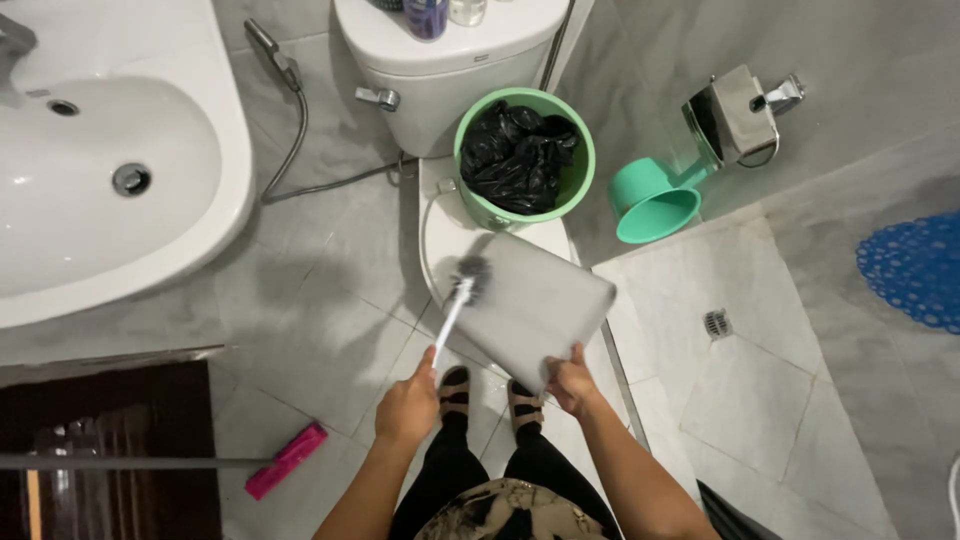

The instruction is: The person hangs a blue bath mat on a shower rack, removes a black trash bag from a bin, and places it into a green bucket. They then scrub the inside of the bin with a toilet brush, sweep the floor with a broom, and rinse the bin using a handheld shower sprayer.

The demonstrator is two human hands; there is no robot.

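While the left hand (407, 405) is closed in a fist round the bottom end of the white handle of a toilet brush (455, 305), the handle runs up and to the right out of the top of the fist, and the dark bristle head sits at the far end, over the toilet (440, 215) rim and touching or just above the near edge of the lid. Fingers wrapped tight; none visible as spread.

Right hand (572, 383) grips the near corner of the grey toilet lid (540, 300). Thumb lies on the upper face, remaining fingers curled under the edge and hidden. Lid is tilted, lifted off the bowl, extending away from the hand toward upper left.

Surroundings: green bin (578, 180) lined with a black bag sits on the toilet seat area against the cistern (440, 60). Teal dipper (655, 208) lies on the floor to the right. White sink (120, 170) at left. Pink brush (287, 460) on the floor tiles, lower left. Blue mat (915, 270) at far right. Sandalled feet stand between the two hands.
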